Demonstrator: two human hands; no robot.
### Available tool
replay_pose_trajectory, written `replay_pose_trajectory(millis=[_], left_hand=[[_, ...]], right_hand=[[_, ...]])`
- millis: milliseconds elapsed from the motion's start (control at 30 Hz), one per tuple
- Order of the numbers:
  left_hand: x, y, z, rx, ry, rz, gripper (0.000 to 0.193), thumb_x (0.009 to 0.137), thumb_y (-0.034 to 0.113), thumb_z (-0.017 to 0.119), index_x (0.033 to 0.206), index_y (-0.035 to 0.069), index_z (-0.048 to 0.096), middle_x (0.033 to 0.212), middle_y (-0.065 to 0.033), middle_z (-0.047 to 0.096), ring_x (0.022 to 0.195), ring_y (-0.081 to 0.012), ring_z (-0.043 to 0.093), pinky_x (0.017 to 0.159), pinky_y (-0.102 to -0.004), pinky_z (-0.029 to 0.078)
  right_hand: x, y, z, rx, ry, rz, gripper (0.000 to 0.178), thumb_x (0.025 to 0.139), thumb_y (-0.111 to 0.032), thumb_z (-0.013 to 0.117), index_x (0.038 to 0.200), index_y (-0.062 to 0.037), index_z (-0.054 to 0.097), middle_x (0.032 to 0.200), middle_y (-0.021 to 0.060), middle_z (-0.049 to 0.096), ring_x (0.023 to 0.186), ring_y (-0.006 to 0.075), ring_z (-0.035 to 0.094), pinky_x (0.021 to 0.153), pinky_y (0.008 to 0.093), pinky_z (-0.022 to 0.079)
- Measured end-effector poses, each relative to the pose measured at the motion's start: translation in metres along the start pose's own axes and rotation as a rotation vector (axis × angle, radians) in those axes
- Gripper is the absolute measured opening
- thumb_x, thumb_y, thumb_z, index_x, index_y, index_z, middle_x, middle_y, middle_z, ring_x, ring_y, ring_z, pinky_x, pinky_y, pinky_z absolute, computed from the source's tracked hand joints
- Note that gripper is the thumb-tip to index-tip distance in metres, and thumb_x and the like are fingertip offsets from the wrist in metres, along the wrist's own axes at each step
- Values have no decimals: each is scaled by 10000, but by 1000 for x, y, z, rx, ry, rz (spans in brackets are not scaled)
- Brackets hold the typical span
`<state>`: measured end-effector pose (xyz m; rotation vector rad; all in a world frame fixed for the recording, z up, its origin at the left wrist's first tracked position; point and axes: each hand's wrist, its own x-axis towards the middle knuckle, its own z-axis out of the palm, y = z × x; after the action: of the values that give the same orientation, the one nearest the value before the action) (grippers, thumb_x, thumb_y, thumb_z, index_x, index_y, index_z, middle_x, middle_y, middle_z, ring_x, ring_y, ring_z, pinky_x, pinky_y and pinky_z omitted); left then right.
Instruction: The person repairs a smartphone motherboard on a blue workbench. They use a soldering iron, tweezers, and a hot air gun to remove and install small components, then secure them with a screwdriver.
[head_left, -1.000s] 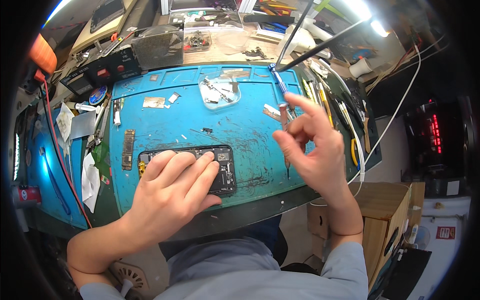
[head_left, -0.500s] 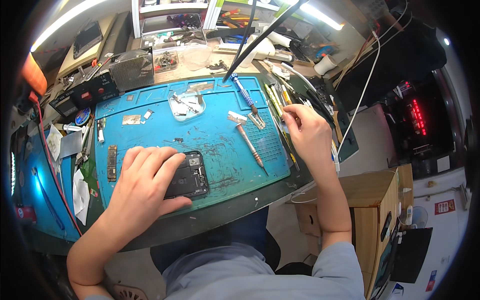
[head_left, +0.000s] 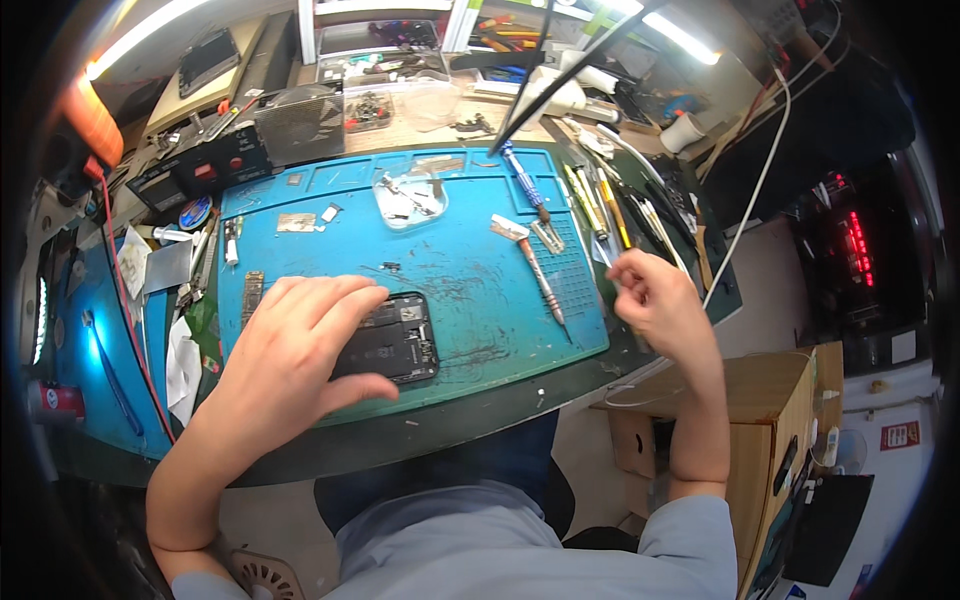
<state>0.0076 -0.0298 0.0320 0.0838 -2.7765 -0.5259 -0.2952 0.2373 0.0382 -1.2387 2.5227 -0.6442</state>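
Observation:
My left hand [head_left: 295,345] spans an opened black smartphone [head_left: 410,345], its fingers along the far edge and its thumb along the near edge. The phone lies flat with its battery and inner parts showing; my palm hides its left end. My right hand [head_left: 658,303] is beyond the mat's right edge, beside a bunch of slim tools [head_left: 612,210]. Its fingers are curled in a pinch near a thin pale tool, and what they hold cannot be made out. Left of the phone, a narrow circuit board [head_left: 252,292] is partly covered by my left hand.
On the blue mat [head_left: 480,270] lie a screwdriver [head_left: 543,280], a blue-handled brush [head_left: 525,180] and a clear box of small parts [head_left: 410,200]. A black power supply [head_left: 200,170] stands at the back left. A white cable [head_left: 755,180] hangs at the right.
My right hand has drawn nearer along the tools, its fingers more curled. The whole view has shifted slightly; my left hand stays at the phone.

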Motion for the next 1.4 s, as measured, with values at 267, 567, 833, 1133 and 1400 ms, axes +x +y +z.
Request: replay_pose_trajectory(millis=[267,567,833,1133,1400], left_hand=[[-4,-22,7,-2,186,-37,315,862,63,802,1152,26,686,1060,-111,690,988,-316,663,877,-422,515],[-5,-19,3,-77,233,-81,136,886,16,776,1005,28,710,856,-95,657,781,-292,640,715,-399,496],[-7,-21,-1,-11,220,-102,190,881,29,790,1065,32,743,773,-89,659,688,-280,599,659,-397,446],[-4,-22,-5,66,245,-32,278,820,44,838,1074,23,728,815,-64,691,699,-251,633,651,-388,459],[-3,-23,-3,48,253,-28,293,796,41,843,1062,22,724,814,-53,682,707,-241,643,665,-387,467]], right_hand=[[-19,-3,15,-132,147,-35,90,880,8,688,962,-8,720,880,100,620,701,194,642,655,337,517],[-18,-5,-11,1090,-86,-19,293,974,-68,593,1211,65,703,950,86,637,675,78,580,518,178,419],[4,-75,59,1316,-501,-107,250,975,-12,706,1213,-7,629,1106,142,721,788,139,704,627,252,577],[22,-78,88,665,-202,-505,305,975,-60,790,1252,46,715,1016,170,786,899,201,777,759,319,629],[32,-82,90,579,-176,-673,251,895,9,826,1139,43,781,1019,178,787,894,261,784,775,339,636]])
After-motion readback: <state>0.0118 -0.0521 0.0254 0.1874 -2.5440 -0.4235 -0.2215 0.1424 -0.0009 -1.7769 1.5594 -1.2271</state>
